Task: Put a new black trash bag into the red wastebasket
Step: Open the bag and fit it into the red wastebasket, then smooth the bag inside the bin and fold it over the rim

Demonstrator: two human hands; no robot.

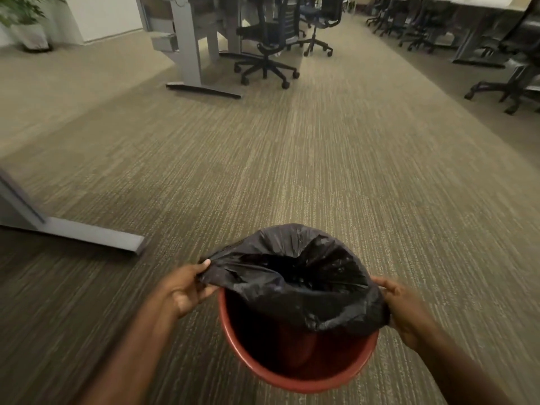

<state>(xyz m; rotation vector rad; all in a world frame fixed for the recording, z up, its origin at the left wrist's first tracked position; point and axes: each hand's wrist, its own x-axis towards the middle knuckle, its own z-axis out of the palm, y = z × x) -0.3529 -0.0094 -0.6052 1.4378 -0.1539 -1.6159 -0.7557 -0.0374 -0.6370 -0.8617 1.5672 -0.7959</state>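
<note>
A round red wastebasket stands on the carpet at the bottom centre. A black trash bag lies open over its top; the bag's far edge is draped over the far rim, while the near rim and part of the red inside are bare. My left hand pinches the bag's edge at the left side of the basket. My right hand grips the bag's edge at the right side, beside the rim. The bag's bottom is hidden in shadow.
A grey desk foot lies on the floor to the left of the basket. Farther off stand a desk leg, black office chairs and more chairs on the right. A potted plant is at the far left.
</note>
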